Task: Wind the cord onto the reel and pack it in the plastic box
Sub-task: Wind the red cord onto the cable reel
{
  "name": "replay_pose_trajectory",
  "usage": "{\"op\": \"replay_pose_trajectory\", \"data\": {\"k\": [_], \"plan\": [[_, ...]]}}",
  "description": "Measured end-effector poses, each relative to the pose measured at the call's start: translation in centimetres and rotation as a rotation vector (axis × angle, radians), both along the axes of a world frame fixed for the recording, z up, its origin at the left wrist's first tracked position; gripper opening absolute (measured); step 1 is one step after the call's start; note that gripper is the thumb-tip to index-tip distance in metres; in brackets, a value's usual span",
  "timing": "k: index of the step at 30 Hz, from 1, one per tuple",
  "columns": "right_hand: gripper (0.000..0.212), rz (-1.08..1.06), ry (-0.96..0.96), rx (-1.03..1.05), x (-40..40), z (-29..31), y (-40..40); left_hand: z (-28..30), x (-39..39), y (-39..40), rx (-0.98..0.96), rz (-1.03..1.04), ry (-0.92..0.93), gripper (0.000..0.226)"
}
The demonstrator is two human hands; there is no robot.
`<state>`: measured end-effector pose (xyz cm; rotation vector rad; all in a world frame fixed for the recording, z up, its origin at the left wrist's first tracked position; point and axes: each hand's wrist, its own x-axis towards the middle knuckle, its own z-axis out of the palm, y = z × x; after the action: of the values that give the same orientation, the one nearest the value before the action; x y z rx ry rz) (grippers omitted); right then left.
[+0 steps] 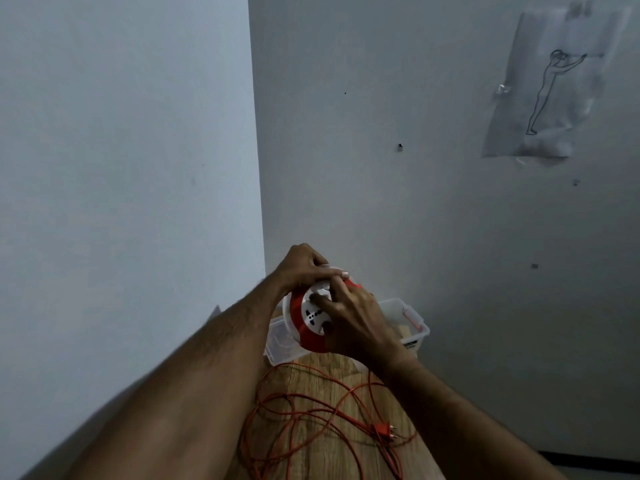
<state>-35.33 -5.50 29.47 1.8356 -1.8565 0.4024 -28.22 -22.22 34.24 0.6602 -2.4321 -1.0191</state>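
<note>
An orange and white cord reel (309,323) with sockets on its white face is held up above the table's far end. My left hand (304,266) grips its top rim. My right hand (356,323) covers its right side, fingers pressed on the white face. The orange cord (311,410) lies in loose tangled loops on the wooden table (332,455), its plug (382,428) resting at the right. A clear plastic box (412,323) with an orange clip stands open behind the reel, partly hidden by my hands.
The table is narrow and runs into a corner between two pale walls. A sheet with a line drawing (550,95) is taped on the right wall. A dark floor strip (595,459) shows at the lower right.
</note>
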Motion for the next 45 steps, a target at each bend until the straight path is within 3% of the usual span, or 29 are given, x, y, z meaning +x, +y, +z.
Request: {"op": "replay_pose_trajectory", "data": {"k": [5, 9, 12, 14, 15, 16, 19, 21, 24, 28, 32, 37, 41, 45], "plan": [[0.044, -0.150, -0.562, -0.282, 3.1, -0.6, -0.7, 0.0, -0.4, 0.3, -0.034, 0.032, 0.000, 0.040], [0.037, -0.357, -1.231, -0.538, 4.9, -0.3, -1.2, -0.3, -0.7, 0.7, -0.050, 0.048, 0.001, 0.038], [0.037, -0.469, -1.602, -0.587, 5.1, -0.9, -2.3, -0.4, -0.9, 0.8, -0.057, 0.021, -0.029, 0.042], [0.030, -0.494, -1.740, -0.559, 5.3, -0.5, -2.2, -0.4, -0.8, 0.7, -0.059, 0.021, -0.047, 0.045], [0.027, -0.470, -1.668, -0.561, 5.4, -0.5, -1.9, -0.4, -0.7, 0.6, -0.055, 0.029, -0.044, 0.046], [0.022, -0.434, -1.455, -0.554, 5.4, -0.2, -1.4, -0.5, -0.7, 0.5, -0.047, 0.041, -0.031, 0.046], [0.019, -0.153, -0.575, -0.517, 4.5, -0.2, 0.2, -0.3, -0.3, 0.3, -0.028, 0.073, 0.016, 0.039], [0.034, 0.029, -0.203, -0.331, 2.9, -0.5, 0.6, 0.0, -0.1, 0.3, -0.031, 0.058, 0.001, 0.036], [0.054, 0.113, 0.079, -0.041, 0.5, -0.6, 0.9, 0.0, 0.0, 0.4, -0.023, 0.027, -0.032, 0.039], [0.045, 0.193, 0.355, 0.129, -1.4, 0.1, 1.3, 0.0, 0.0, 0.6, -0.020, -0.001, -0.057, 0.042], [0.046, 0.224, 0.480, 0.171, -2.4, 0.2, 0.8, 0.0, -0.1, 0.8, -0.020, -0.018, -0.075, 0.043], [0.047, 0.176, 0.426, 0.094, -1.9, 0.7, 0.5, 0.5, -0.2, 0.8, -0.016, -0.026, -0.064, 0.032], [0.064, 0.044, 0.214, 0.021, -1.3, 0.3, 0.1, 0.5, -0.3, 0.5, -0.010, 0.003, -0.019, 0.037], [0.067, -0.008, -0.083, -0.103, -0.5, -0.3, -0.5, 0.2, -0.6, 0.6, -0.013, 0.026, 0.040, 0.034]]}}
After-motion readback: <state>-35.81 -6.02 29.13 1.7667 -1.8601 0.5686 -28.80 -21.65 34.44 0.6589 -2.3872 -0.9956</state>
